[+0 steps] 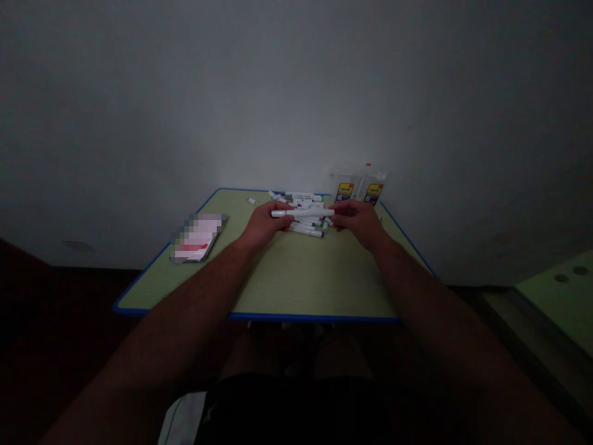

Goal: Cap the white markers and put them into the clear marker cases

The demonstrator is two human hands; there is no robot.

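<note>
A white marker pen (pixel 312 212) is held level above the table between both hands. My left hand (pixel 269 222) is closed around its left end, which has a white cap with a thin reddish ring. The fingers of my right hand (pixel 356 221) pinch the other end, where a bit of dark red shows. Behind and below the held marker lies a loose pile of white markers (pixel 306 232) with small coloured marks at their ends. Part of the pile is hidden by the hands and the held marker.
A small white cap-like piece (pixel 252 201) lies left of the pile. Clear plastic packages with yellow labels (pixel 345 189) stand at the back right. A phone (pixel 197 238), partly blurred out, rests at the left of the blue-edged table (pixel 315 284). The wall rises behind.
</note>
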